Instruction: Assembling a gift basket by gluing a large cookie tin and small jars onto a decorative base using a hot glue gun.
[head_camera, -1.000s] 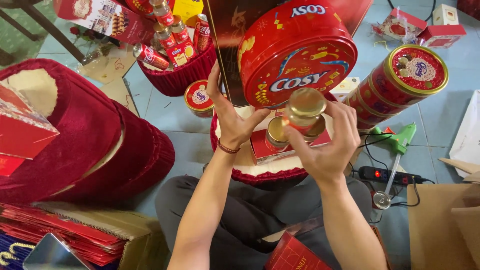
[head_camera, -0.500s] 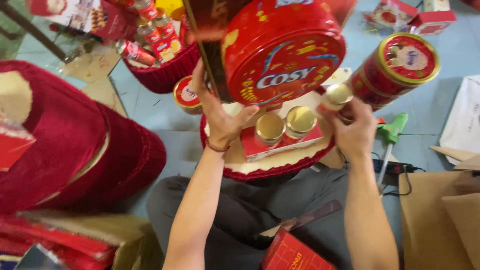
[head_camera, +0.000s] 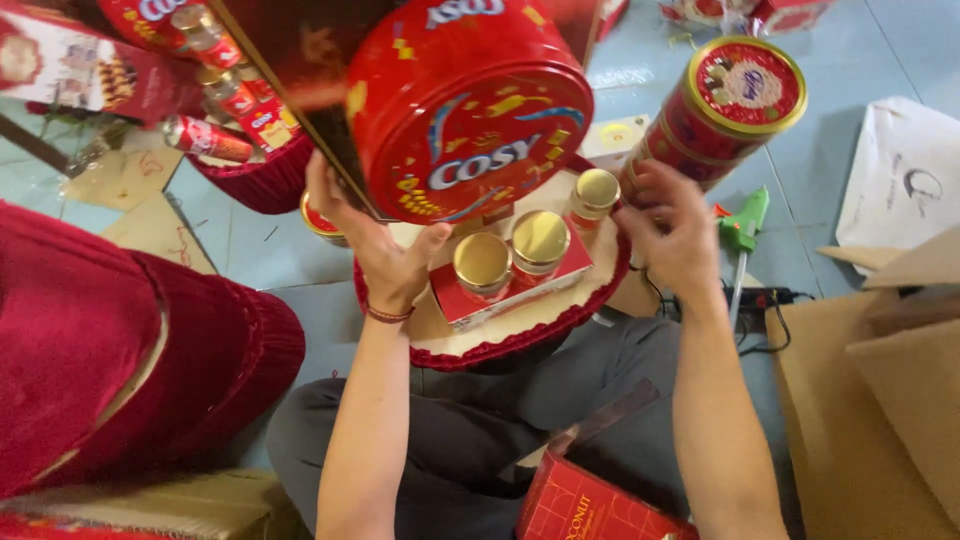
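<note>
above jars: big round red tin overhangs the gold-lidded jars
right: tall cylinder tin crowds the right hand
front: basket rim open

The big round tin just above the left hand looks like glossy printed metal, really smooth. Same shiny finish on the tall can right by the right hand fingertips. The little jars between both hands have satiny gold metal-looking lids. They sit on a matt red card box. Basket rim under the wrists is soft pleated red cloth, velvety. Off past the right hand: plain matt brown cardboard.
</note>
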